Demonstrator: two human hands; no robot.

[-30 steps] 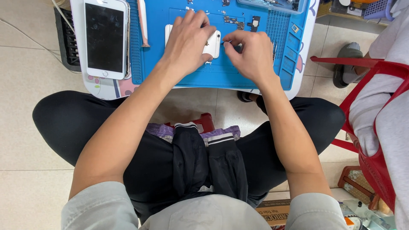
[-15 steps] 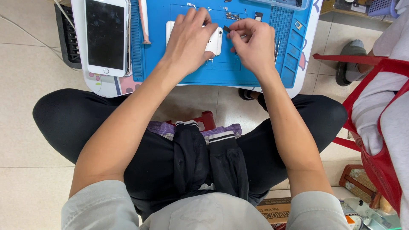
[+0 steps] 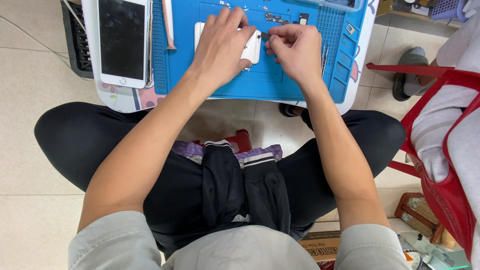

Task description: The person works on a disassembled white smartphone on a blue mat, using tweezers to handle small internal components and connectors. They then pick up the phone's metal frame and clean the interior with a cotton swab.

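Two hands at work: left hand, right hand. One blue work mat on one white bench. Two phones: one white phone face up, one white phone shell. One red chair.

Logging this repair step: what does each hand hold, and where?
Left hand presses down on the white phone body, covering most of it. Right hand pinches something tiny at the phone's edge; what it is cannot be told.

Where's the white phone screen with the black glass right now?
In the head view, the white phone screen lies face up at the table's left end, just left of the blue work mat and the left hand.
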